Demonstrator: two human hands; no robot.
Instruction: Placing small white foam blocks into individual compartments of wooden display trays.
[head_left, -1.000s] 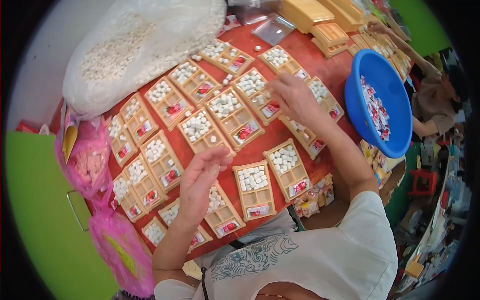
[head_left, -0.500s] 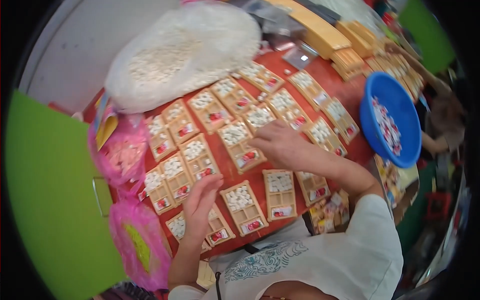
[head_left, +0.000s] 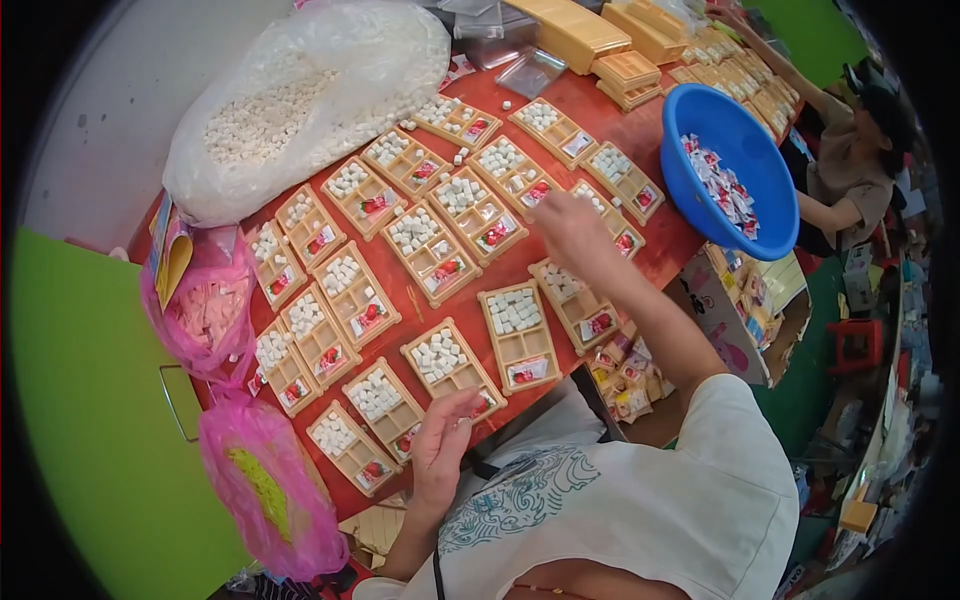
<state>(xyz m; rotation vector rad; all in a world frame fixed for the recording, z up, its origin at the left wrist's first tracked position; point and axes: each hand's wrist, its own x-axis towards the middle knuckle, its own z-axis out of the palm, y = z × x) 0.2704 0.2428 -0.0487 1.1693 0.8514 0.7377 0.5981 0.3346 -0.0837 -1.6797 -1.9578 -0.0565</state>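
Several tan compartment trays (head_left: 437,250) lie in rows on a red table (head_left: 665,245), each holding white cubes and a small red-and-white packet. My left hand (head_left: 443,445) hovers at the table's near edge, fingers loosely apart, touching the corner of the closest tray (head_left: 450,362). My right hand (head_left: 570,225) is blurred, palm down over the trays in the middle right, just above one tray (head_left: 578,300). Whether it holds anything is unclear.
A big clear bag of white cubes (head_left: 300,100) sits at the back left. A blue basin (head_left: 745,135) of packets stands at the right, with another person (head_left: 850,150) beyond it. Empty trays (head_left: 580,30) are stacked at the back. Pink bags (head_left: 210,310) hang at the left edge.
My right hand drew back from the far trays toward the middle rows. My left hand sank toward the table's near edge. The view shifted as my head moved.
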